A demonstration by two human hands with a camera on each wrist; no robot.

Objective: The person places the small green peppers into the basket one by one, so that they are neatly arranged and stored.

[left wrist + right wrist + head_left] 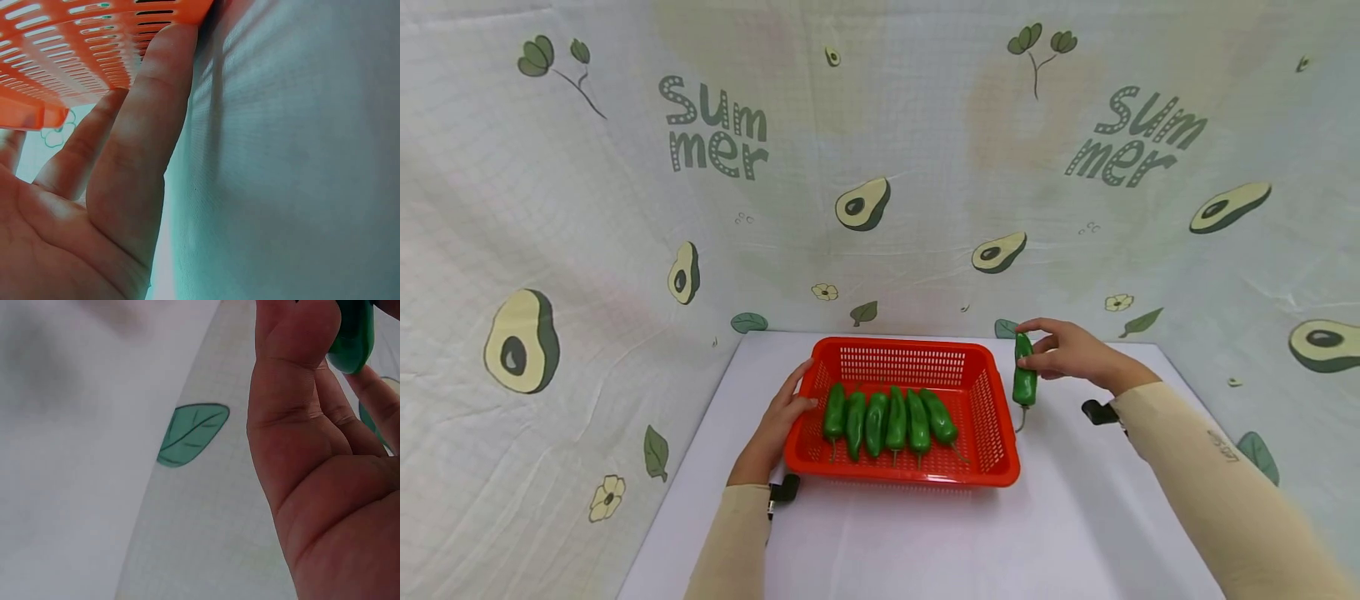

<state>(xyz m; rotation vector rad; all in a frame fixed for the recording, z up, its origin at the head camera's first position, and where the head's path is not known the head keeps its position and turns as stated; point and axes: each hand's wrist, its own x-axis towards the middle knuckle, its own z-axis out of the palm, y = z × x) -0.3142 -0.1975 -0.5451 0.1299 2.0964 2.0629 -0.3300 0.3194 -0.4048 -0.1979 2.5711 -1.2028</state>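
Note:
A red plastic basket [902, 478] with slotted walls stands on the white table. Inside it, several green peppers [897, 421] lie side by side in a row, towards the left and middle. My left hand [780, 421] holds the basket's left side, thumb over the rim; in the left wrist view its fingers [140, 144] lie against the outside of the slotted wall [81, 47]. To the right of the basket, my right hand [1063, 354] pinches another green pepper [1024, 385] between thumb and fingers. That pepper hangs upright, stem down. Only its rounded end [353, 350] shows in the right wrist view.
White cloth [925, 275] printed with avocados, leaves and lettering rises behind the table and along both sides. The white tabletop [910, 550] extends in front of the basket and to its right. A small black device [1099, 412] sits at each wrist.

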